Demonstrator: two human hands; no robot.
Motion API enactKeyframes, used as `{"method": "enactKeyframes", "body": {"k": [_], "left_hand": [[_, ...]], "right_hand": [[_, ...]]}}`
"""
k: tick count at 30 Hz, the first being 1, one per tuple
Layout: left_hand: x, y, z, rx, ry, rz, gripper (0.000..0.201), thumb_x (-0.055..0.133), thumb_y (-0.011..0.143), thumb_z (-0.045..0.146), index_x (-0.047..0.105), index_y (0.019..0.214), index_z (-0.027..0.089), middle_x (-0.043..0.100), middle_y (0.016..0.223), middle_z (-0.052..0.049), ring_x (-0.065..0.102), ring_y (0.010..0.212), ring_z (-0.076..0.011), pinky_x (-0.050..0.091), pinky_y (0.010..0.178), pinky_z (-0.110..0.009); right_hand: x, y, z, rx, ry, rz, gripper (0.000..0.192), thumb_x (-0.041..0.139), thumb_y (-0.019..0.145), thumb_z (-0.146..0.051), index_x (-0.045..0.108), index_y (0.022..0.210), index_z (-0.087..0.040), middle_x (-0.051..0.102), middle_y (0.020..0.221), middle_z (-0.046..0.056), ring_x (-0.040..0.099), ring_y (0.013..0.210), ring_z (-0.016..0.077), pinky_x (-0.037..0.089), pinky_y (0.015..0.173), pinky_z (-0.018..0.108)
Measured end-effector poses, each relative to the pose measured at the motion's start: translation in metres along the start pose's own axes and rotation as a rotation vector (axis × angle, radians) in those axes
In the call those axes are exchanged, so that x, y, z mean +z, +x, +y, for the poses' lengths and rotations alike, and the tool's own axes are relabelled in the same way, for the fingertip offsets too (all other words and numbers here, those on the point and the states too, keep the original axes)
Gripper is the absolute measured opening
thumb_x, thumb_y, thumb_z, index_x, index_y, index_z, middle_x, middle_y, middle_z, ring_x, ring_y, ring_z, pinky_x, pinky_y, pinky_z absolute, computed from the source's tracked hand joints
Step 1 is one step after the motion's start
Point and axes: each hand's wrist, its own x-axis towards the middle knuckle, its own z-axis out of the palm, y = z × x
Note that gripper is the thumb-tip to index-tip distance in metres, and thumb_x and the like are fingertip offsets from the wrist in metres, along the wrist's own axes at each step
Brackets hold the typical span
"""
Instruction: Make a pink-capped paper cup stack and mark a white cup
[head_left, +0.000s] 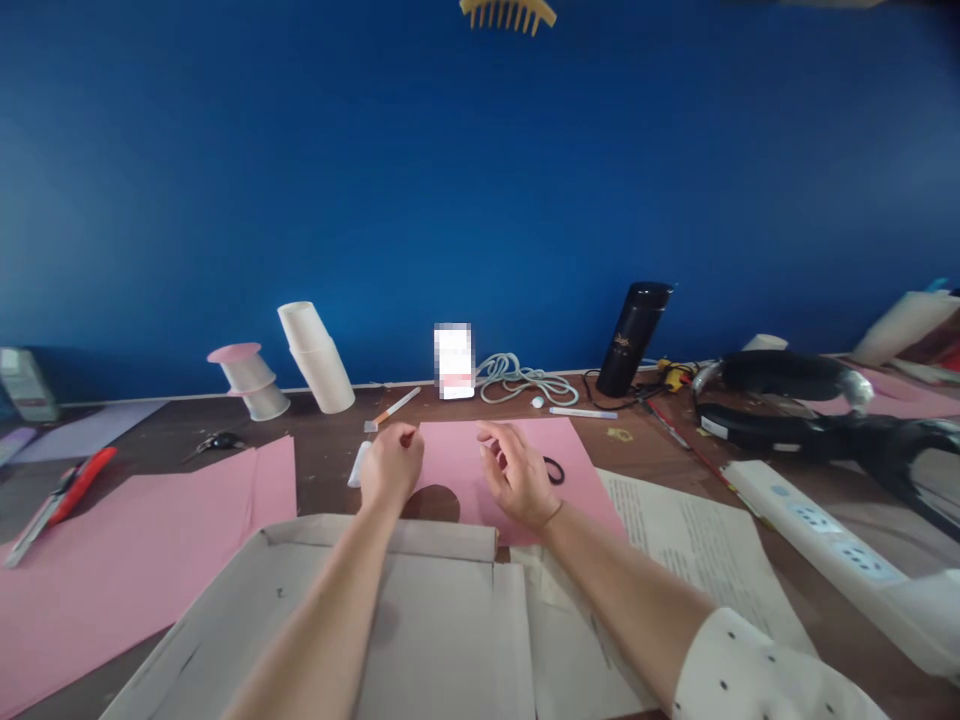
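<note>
A: What's on the left of the table?

B: A big pink sheet (135, 560), untouched, with scissors (216, 441) beyond it.

A: And the hands?

B: The left hand (391, 467) is curled shut around something small and reddish, perhaps a pen tip. It rests on the middle pink paper (457, 455), where a round hole (433, 503) is already cut. The right hand (516, 474) hovers just beside it, fingers loosely open, holding nothing.

A: Further right?

B: A black ring (554, 470) lies on that paper.
</note>
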Motion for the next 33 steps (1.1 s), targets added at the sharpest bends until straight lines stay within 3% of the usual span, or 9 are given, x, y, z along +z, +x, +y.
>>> {"method": "enactKeyframes", "body": {"k": [5, 9, 12, 16, 19, 23, 27, 33], "left_hand": [[0.002, -0.001, -0.012, 0.113, 0.160, 0.131, 0.025, 0.038, 0.085, 0.034, 0.062, 0.079, 0.027, 0.066, 0.093, -0.004, 0.059, 0.089, -0.0228, 0.043, 0.069, -0.032], [-0.011, 0.007, -0.023, 0.125, 0.377, 0.206, 0.034, 0.033, 0.087, 0.035, 0.066, 0.083, 0.025, 0.062, 0.094, -0.010, 0.054, 0.094, -0.0287, 0.044, 0.072, -0.037], [-0.017, 0.012, -0.032, 0.002, 0.479, 0.120, 0.038, 0.042, 0.081, 0.047, 0.066, 0.100, 0.024, 0.058, 0.105, -0.015, 0.051, 0.100, -0.0354, 0.044, 0.076, -0.043], [-0.021, 0.012, -0.037, -0.152, 0.495, -0.060, 0.055, 0.043, 0.078, 0.056, 0.060, 0.111, 0.016, 0.054, 0.114, -0.020, 0.048, 0.110, -0.0396, 0.045, 0.078, -0.046], [-0.023, 0.012, -0.035, -0.197, 0.458, -0.166, 0.055, 0.046, 0.077, 0.055, 0.056, 0.113, 0.015, 0.054, 0.114, -0.021, 0.052, 0.108, -0.0384, 0.046, 0.078, -0.045], [-0.024, 0.015, -0.034, -0.217, 0.426, -0.216, 0.041, 0.044, 0.080, 0.042, 0.055, 0.109, 0.015, 0.057, 0.111, -0.020, 0.056, 0.104, -0.0371, 0.046, 0.077, -0.045], [-0.021, 0.016, -0.037, -0.192, 0.393, -0.172, 0.036, 0.036, 0.083, 0.036, 0.056, 0.104, 0.016, 0.060, 0.107, -0.020, 0.059, 0.099, -0.0376, 0.046, 0.074, -0.046], [-0.017, 0.012, -0.036, -0.115, 0.353, -0.056, 0.037, 0.041, 0.080, 0.032, 0.053, 0.112, 0.018, 0.059, 0.112, -0.018, 0.059, 0.100, -0.0362, 0.047, 0.074, -0.046]], "right_hand": [[-0.010, 0.007, -0.003, 0.051, -0.079, -0.022, 0.032, 0.040, 0.091, -0.026, 0.047, 0.121, -0.019, 0.060, 0.108, 0.009, 0.059, 0.068, 0.0126, 0.049, 0.066, 0.027], [-0.042, 0.027, -0.008, 0.240, -0.329, -0.164, 0.030, 0.046, 0.087, -0.030, 0.053, 0.115, -0.024, 0.065, 0.106, 0.006, 0.062, 0.072, 0.0156, 0.046, 0.065, 0.028], [-0.071, 0.039, -0.005, 0.465, -0.574, -0.292, 0.029, 0.049, 0.084, -0.041, 0.059, 0.107, -0.026, 0.070, 0.091, 0.004, 0.064, 0.081, 0.0230, 0.043, 0.064, 0.031], [-0.092, 0.042, 0.005, 0.599, -0.680, -0.394, 0.029, 0.050, 0.081, -0.047, 0.063, 0.096, -0.026, 0.071, 0.091, 0.005, 0.065, 0.083, 0.0246, 0.041, 0.063, 0.030], [-0.091, 0.039, 0.010, 0.595, -0.687, -0.461, 0.026, 0.051, 0.080, -0.045, 0.065, 0.087, -0.025, 0.071, 0.087, 0.005, 0.065, 0.082, 0.0244, 0.041, 0.062, 0.030], [-0.079, 0.034, 0.016, 0.561, -0.718, -0.508, 0.024, 0.051, 0.080, -0.041, 0.066, 0.078, -0.022, 0.071, 0.083, 0.007, 0.066, 0.078, 0.0242, 0.042, 0.060, 0.030], [-0.069, 0.029, 0.021, 0.546, -0.730, -0.549, 0.022, 0.053, 0.080, -0.039, 0.066, 0.085, -0.022, 0.071, 0.089, 0.009, 0.066, 0.081, 0.0255, 0.044, 0.061, 0.031], [-0.063, 0.026, 0.021, 0.542, -0.713, -0.597, 0.029, 0.054, 0.079, -0.046, 0.065, 0.086, -0.021, 0.070, 0.091, 0.011, 0.065, 0.083, 0.0270, 0.045, 0.062, 0.033]]}}
